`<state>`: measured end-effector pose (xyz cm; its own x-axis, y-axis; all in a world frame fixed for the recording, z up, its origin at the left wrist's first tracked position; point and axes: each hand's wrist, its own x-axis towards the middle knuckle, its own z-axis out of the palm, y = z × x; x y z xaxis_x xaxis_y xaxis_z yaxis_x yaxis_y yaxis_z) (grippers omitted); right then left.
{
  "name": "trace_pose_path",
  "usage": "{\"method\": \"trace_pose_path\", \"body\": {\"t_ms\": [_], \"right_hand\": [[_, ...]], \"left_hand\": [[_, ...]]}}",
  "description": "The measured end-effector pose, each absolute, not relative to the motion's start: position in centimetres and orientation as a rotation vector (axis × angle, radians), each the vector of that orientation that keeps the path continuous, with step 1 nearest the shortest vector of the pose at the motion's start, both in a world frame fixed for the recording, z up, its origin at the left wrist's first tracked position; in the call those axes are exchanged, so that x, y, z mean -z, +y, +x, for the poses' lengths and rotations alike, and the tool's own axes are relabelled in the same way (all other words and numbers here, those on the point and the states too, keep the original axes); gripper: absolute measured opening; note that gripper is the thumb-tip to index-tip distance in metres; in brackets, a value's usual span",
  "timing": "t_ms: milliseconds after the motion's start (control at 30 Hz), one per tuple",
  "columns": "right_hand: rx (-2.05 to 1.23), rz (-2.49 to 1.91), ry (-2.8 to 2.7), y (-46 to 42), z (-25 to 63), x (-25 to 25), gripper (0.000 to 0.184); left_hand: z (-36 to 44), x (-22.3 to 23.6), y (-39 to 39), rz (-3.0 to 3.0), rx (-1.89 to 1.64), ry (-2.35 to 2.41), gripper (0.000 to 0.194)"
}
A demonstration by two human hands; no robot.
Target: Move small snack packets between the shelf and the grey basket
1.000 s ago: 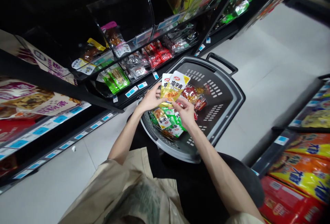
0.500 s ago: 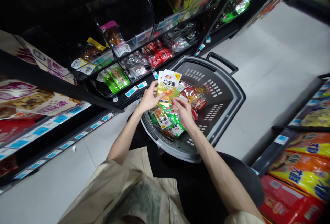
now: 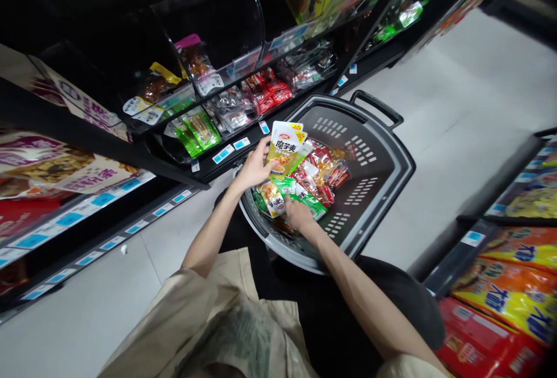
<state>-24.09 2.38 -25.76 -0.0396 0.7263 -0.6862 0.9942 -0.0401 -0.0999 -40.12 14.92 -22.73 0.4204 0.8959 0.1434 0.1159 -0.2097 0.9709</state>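
Note:
In my left hand are gold-and-white snack packets, fanned and overlapping, held by the thumb in front over the grey shopping basket. My right hand is down inside the basket with its fingers curled in among the packets there. Its thumb presses at a green snack packet, and the fingertips are partly hidden. Just left of that hand lies another gold-and-white packet. Small red-wrapped snacks fill the middle of the basket.
Beyond the basket runs a black shelf with clear bins of red packets and green packets. Large snack bags stand on the left shelf. Orange noodle packs and red packs sit at lower right. The basket handle points away.
My right hand has moved down and slightly left, from beside the held packets to those lying in the basket. My left hand keeps its packets, now fanned wider.

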Motion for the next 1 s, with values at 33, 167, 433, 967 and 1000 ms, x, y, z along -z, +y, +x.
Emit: {"method": "trace_pose_path", "body": {"t_ms": [33,167,433,967,1000], "right_hand": [[0.861,1.842,1.83,2.4,-24.1,26.0,0.056],[1.143,1.899,2.06,2.9,-24.1,26.7,0.03],[1.308,2.288,2.15,3.0,-24.8,27.2,0.013],[1.859,3.112,2.391,6.7,-21.0,21.3,0.043],[1.946,3.154,2.329,6.8,-20.9,21.3,0.042]], "left_hand": [[-40.1,22.7,14.9,1.625,-0.936,0.908,0.07],[-40.0,22.7,14.9,1.596,-0.957,0.935,0.069],[-39.8,22.0,14.8,1.606,-0.949,0.965,0.078],[-39.7,21.6,15.0,2.007,-0.959,1.092,0.025],[-39.7,21.6,15.0,2.001,-0.968,1.098,0.025]]}}
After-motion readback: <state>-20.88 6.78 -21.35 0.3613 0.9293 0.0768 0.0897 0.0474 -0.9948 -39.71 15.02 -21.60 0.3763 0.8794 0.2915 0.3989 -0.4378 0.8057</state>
